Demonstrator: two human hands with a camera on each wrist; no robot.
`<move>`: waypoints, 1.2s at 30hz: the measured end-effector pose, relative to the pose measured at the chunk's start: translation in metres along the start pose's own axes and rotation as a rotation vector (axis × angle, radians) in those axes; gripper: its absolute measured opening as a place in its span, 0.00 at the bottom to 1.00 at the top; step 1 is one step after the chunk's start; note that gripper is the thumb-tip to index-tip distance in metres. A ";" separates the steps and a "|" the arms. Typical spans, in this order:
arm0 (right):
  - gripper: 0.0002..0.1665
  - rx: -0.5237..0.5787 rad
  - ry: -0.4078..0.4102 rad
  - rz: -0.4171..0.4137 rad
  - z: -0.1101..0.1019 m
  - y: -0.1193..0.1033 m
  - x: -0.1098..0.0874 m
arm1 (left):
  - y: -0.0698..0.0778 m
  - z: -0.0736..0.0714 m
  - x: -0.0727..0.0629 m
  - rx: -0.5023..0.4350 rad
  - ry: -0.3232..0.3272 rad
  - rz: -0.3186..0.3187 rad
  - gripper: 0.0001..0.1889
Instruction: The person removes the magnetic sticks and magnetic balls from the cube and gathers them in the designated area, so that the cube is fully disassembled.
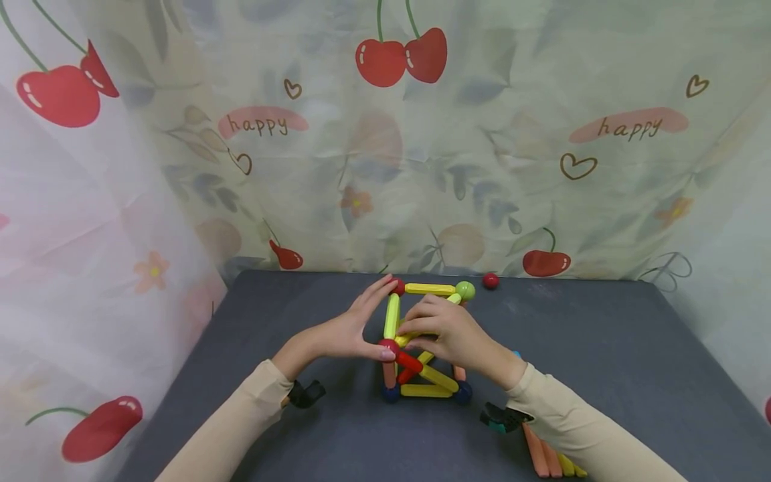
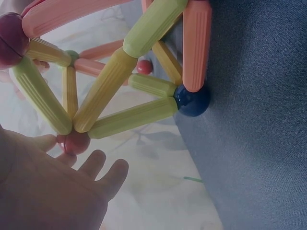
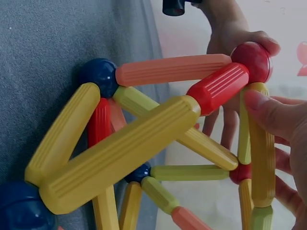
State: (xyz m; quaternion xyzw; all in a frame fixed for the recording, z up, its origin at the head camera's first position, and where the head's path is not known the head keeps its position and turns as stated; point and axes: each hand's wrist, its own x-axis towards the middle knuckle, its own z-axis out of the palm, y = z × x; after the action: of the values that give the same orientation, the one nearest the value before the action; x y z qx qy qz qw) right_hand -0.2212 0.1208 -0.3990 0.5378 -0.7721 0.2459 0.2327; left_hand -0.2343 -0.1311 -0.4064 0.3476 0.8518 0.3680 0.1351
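Note:
A box-shaped frame of magnetic sticks and balls stands mid-table, with blue balls [image 1: 463, 393] at its base. My left hand [image 1: 346, 331] spans its upper left side, thumb on the near red ball [image 3: 251, 62]. In the left wrist view, its outstretched fingers touch the far red ball [image 2: 76, 142]. My right hand [image 1: 448, 328] pinches a yellow magnetic stick [image 3: 262, 148] across the top, its thumb near the end by the near red ball. A light green stick [image 3: 262, 216] continues from that yellow one. At the far right top corner sits a green ball [image 1: 465, 290].
Behind the frame, a loose red ball [image 1: 490, 280] lies near the table's back edge. Several spare orange and yellow sticks [image 1: 538, 452] lie partly under my right forearm. A printed curtain [image 1: 421, 167] hangs behind the dark table [image 1: 578, 348].

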 end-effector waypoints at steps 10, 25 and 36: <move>0.16 0.051 0.069 0.013 -0.003 0.001 -0.001 | 0.002 0.000 0.001 -0.003 -0.008 -0.009 0.61; 0.20 0.168 0.104 0.100 -0.008 0.002 0.003 | 0.001 -0.001 0.000 -0.007 -0.003 -0.009 0.60; 0.21 0.213 0.111 0.231 -0.012 -0.002 0.002 | -0.002 0.001 0.000 0.006 0.004 -0.009 0.60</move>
State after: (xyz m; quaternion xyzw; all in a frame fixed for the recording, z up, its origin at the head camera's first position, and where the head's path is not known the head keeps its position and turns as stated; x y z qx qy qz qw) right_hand -0.2193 0.1262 -0.3884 0.4529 -0.7842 0.3809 0.1867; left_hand -0.2351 -0.1319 -0.4086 0.3435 0.8546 0.3655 0.1342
